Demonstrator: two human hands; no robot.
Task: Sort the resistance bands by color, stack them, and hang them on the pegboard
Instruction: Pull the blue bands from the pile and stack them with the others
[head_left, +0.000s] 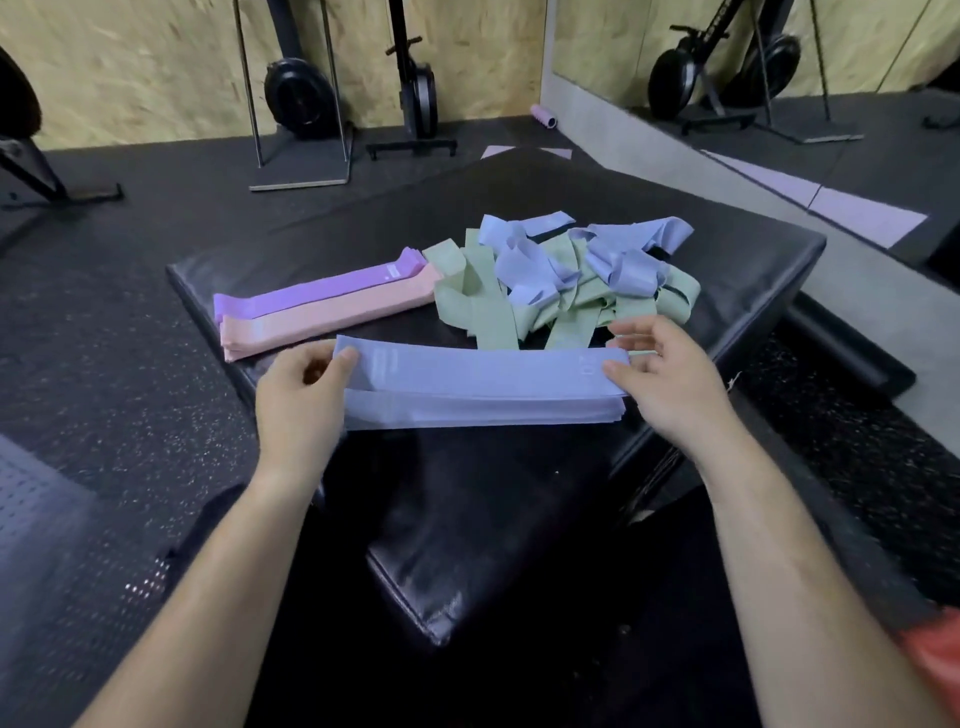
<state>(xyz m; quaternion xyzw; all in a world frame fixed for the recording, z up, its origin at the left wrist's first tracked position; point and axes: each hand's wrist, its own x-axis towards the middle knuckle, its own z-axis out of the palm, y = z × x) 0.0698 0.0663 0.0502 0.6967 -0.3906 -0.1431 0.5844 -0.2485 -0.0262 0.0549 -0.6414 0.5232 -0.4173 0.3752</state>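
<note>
A flat stack of pale blue bands (483, 387) lies across the near part of a black padded box (467, 509). My left hand (298, 400) pinches the stack's left end, thumb on top. My right hand (662, 374) holds the right end, thumb on the top band, fingers spread behind it. Behind the stack lie a pink stack (332, 317) and a purple stack (322, 288), side by side. To their right sits a loose heap of green bands (483, 306) mixed with blue bands (535, 270). No pegboard is in view.
The box stands on dark rubber gym flooring (130, 322). Black exercise machines (415, 83) and a metal frame (296, 156) stand along the chipboard wall behind. A mirror (779, 78) covers the right wall, with a pink foam roller (543, 115) at its foot.
</note>
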